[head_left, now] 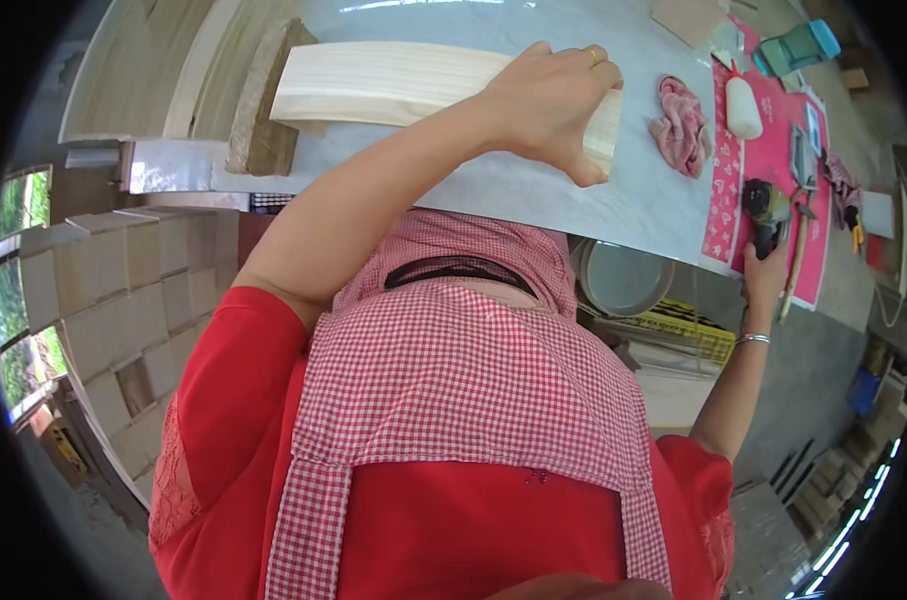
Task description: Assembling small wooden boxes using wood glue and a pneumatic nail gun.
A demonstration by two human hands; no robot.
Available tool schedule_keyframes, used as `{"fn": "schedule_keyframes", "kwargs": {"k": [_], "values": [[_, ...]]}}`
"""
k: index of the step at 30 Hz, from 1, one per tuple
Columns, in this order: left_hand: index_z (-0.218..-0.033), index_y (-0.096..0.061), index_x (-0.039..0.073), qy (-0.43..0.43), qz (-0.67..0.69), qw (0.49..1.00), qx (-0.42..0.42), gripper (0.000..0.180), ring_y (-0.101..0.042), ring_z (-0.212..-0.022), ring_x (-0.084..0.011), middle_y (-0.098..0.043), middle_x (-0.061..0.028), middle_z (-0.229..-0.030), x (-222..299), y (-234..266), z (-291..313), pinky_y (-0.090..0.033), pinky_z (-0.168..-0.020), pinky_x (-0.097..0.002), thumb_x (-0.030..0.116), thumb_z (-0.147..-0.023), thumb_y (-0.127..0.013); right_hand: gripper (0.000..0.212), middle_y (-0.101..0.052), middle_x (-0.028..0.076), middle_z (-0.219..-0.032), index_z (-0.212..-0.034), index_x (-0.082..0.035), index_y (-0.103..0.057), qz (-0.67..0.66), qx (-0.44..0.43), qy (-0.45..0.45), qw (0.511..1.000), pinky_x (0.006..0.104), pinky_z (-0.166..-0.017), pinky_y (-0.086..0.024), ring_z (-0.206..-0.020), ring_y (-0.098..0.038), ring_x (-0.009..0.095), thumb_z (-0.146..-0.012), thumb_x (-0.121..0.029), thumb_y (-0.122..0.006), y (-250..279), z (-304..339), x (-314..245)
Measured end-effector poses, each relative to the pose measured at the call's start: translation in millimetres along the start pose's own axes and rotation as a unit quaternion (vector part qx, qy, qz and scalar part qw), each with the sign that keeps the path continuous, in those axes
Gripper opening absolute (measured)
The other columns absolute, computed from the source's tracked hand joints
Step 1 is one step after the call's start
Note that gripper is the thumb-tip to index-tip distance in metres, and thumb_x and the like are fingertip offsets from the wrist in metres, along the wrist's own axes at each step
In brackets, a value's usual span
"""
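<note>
A long pale wooden board (394, 85) lies across the pale table, its left end by a rough brown wood block (264, 110). My left hand (559, 110) is closed over the board's right end, thumb on the near edge and fingers over the far edge. To the right, my right hand (766, 268) is wrapped round the black handle of a hand-held power tool (767, 205) with a dark, olive-toned body. The tool rests at a pink printed mat (774, 150); its exact kind is unclear.
A crumpled pink cloth (682, 128) lies between board and mat. A white glue bottle (742, 105), a teal bottle (797, 47) and a hammer-like tool (800, 240) are at the right. Stacked boards (139, 70) stand at the far left; below the table is a round container (626, 280).
</note>
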State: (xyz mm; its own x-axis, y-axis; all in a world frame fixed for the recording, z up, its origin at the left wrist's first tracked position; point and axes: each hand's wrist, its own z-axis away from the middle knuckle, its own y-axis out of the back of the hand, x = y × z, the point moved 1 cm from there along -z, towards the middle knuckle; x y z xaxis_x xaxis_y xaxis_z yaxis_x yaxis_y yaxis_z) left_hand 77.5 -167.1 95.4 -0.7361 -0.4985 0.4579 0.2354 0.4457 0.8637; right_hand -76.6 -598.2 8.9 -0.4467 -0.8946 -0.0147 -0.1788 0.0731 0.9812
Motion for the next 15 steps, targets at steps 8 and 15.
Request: {"fn": "schedule_keyframes", "kwargs": {"k": [8, 15], "values": [[-0.117, -0.056, 0.000, 0.005, -0.006, 1.000, -0.003, 0.079, -0.060, -0.099, -0.0288, -0.059, -0.0133, -0.109, -1, -5, 0, -0.042, -0.085, -0.0384, 0.043, -0.055, -0.080, 0.042, -0.068, 0.017, -0.088, -0.106, 0.005, -0.061, -0.081, -0.170, -0.055, 0.981, 0.0377, -0.072, -0.052, -0.079, -0.066, 0.025, -0.080, -0.026, -0.073, 101, -25, -56], [-0.119, -0.056, -0.001, -0.033, -0.025, 0.999, 0.000, 0.081, -0.058, -0.104, -0.0278, -0.059, -0.0139, -0.110, -6, -5, 2, -0.041, -0.088, -0.0387, 0.043, -0.057, -0.084, 0.035, -0.068, 0.014, -0.086, -0.096, 0.005, -0.062, -0.226, -0.134, 0.113, 0.958, 0.0334, -0.067, -0.052, -0.078, -0.066, 0.019, -0.076, -0.017, -0.080, 182, 18, -135]]}}
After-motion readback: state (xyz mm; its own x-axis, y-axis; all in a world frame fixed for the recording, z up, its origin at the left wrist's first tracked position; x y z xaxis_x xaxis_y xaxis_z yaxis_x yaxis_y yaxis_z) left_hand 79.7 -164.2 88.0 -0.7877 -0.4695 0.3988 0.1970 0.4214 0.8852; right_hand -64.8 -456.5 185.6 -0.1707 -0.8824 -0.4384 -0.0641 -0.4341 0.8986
